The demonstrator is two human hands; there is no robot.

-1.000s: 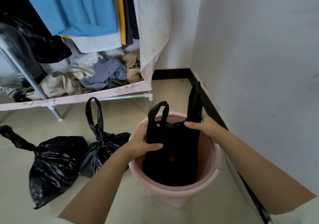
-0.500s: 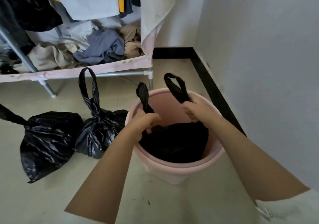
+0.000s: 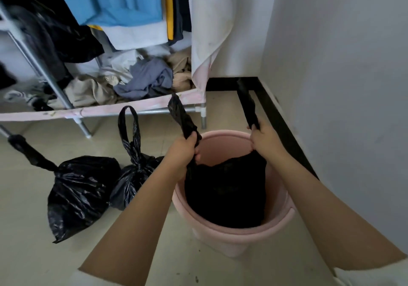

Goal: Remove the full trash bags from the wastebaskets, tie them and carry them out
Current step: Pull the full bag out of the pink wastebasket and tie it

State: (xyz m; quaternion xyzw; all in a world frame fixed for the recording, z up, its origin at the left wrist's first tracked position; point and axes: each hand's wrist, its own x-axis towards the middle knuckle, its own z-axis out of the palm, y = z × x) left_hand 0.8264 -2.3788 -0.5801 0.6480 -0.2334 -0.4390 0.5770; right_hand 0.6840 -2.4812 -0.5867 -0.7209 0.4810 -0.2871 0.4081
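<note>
A pink wastebasket stands on the floor close to the right wall. Inside it sits a black trash bag with two long handles pulled upward. My left hand grips the left handle just above the basket's rim. My right hand grips the right handle at the rim's far right side. Both handles stick up past my fists. Two tied black trash bags lie on the floor to the left, a larger one and a smaller one.
A metal clothes rack with hanging garments and a pile of clothes stands behind the bags. Its pink bottom edge runs above the floor. A white wall with a black baseboard closes in on the right.
Both hands have pulled the bag's handles apart and upward, and the handles now stand stretched taller. The bag's body sits higher in the basket. The view has tilted up a little.
</note>
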